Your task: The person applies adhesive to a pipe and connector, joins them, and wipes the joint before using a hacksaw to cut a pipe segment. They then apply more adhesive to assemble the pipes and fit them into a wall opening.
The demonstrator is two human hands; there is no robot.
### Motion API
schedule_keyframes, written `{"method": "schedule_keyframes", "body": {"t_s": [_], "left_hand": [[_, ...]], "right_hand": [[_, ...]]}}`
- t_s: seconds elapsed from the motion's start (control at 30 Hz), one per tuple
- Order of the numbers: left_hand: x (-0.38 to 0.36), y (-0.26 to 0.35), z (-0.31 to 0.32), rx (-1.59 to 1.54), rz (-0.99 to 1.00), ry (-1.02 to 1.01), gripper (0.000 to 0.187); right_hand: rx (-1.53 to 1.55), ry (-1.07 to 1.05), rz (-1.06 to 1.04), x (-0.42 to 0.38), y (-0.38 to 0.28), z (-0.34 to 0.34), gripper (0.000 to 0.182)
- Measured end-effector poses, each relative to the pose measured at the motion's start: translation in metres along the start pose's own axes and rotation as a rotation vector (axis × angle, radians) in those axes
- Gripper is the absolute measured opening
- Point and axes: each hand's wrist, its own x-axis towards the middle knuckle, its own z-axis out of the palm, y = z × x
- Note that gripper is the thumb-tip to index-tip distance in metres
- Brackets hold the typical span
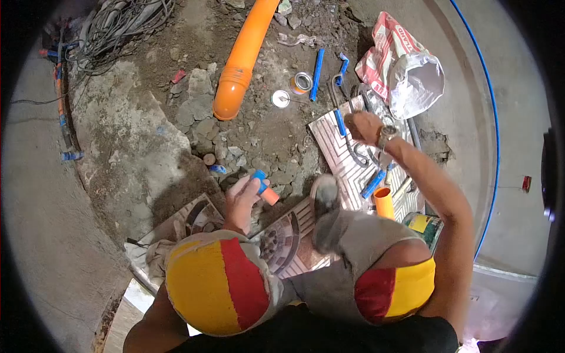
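My left hand point(240, 200) is closed on a short pipe piece point(265, 188), blue at the upper end and orange-red at the lower. It holds the piece tilted, just above the rubble. Out to the right, my right hand point(365, 128), with a watch on the wrist, is over a patterned tile board point(329, 138). That hand is blurred and its fingers point down, so whether it grips anything is hidden. Close to its fingertips are a blue pipe piece point(340, 123) and a dark bent hose point(353, 154). Another blue pipe piece point(373, 184) lies nearer my knee.
A large orange drain pipe point(246, 47) comes out of the dirt. Near it stand an open can point(302, 83) and a white lid point(281, 99). A red-and-white sack point(388, 50), an orange pipe stub point(384, 203) and a green can point(425, 226) are on the right.
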Motion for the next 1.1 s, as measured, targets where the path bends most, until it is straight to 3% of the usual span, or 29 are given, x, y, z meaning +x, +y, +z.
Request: {"method": "schedule_keyframes", "body": {"t_s": [0.03, 0.17, 0.23, 0.4, 0.5, 0.57, 0.67, 0.77, 0.97, 1.1], "left_hand": [[-0.001, -0.002, 0.000, 0.009, 0.045, 0.021, 0.045], [0.000, 0.017, -0.001, -0.025, 0.063, 0.067, 0.041], [-0.001, 0.017, -0.011, -0.055, 0.133, 0.130, 0.040], [-0.011, 0.026, -0.033, -0.100, 0.293, 0.338, 0.038], [-0.016, 0.035, -0.038, -0.083, 0.354, 0.386, 0.035], [-0.018, 0.034, -0.039, -0.155, 0.548, 0.420, 0.033], [-0.030, 0.036, -0.044, -0.089, 0.495, 0.501, 0.030], [-0.029, 0.031, -0.039, -0.057, 0.596, 0.655, 0.028], [-0.044, 0.038, -0.027, 0.052, 0.622, 0.680, 0.029], [-0.049, 0.035, -0.026, 0.063, 0.647, 0.720, 0.028]], "right_hand": [[-0.183, -0.143, 0.139, 0.007, 0.003, -0.007, 0.027], [-0.164, 0.116, 0.031, 0.064, 0.000, 0.001, 0.056], [-0.182, 0.080, 0.025, 0.105, 0.027, 0.019, 0.080], [-0.288, -0.011, 0.050, 0.167, 0.038, 0.029, 0.095], [-0.220, -0.002, -0.052, 0.205, 0.082, 0.063, 0.096], [-0.220, -0.051, -0.003, 0.204, 0.067, 0.052, 0.088], [-0.203, 0.014, -0.140, 0.212, 0.069, 0.040, 0.068], [-0.152, 0.054, -0.178, 0.223, 0.074, 0.039, 0.067], [-0.165, 0.073, -0.141, 0.264, 0.074, 0.022, 0.069], [-0.118, 0.161, -0.091, 0.302, 0.082, 0.001, 0.061]]}}
